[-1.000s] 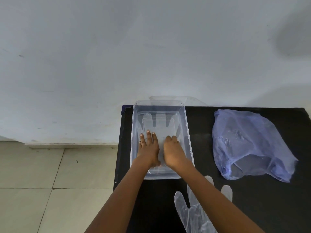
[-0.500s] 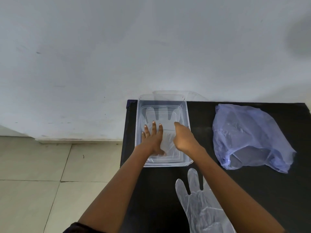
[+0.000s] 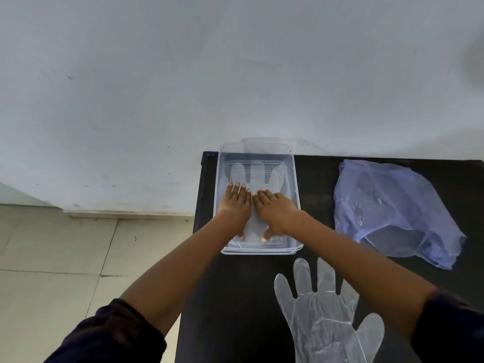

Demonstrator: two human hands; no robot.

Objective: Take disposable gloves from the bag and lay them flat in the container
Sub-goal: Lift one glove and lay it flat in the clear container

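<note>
A clear rectangular container [image 3: 295, 184] sits at the far left corner of the black table [image 3: 235, 297]. A clear disposable glove [image 3: 255, 176] lies flat on its bottom, fingers pointing toward the wall. My left hand [image 3: 235, 205] and my right hand [image 3: 275, 212] rest palm down on that glove, side by side, fingers spread and fingertips nearly touching. A second clear glove [image 3: 322, 315] lies flat on the table in front of the container, partly under my right forearm. The pale blue plastic bag [image 3: 392, 208] lies crumpled on the right.
A clear lid [image 3: 269, 145] leans against the white wall behind the container. The table's left edge drops to a tiled floor [image 3: 52, 258]. Bare black tabletop lies between the container and the bag.
My right hand has come down flat beside the left one on the glove in the container. The camera has tilted, so the table sits a little differently in view.
</note>
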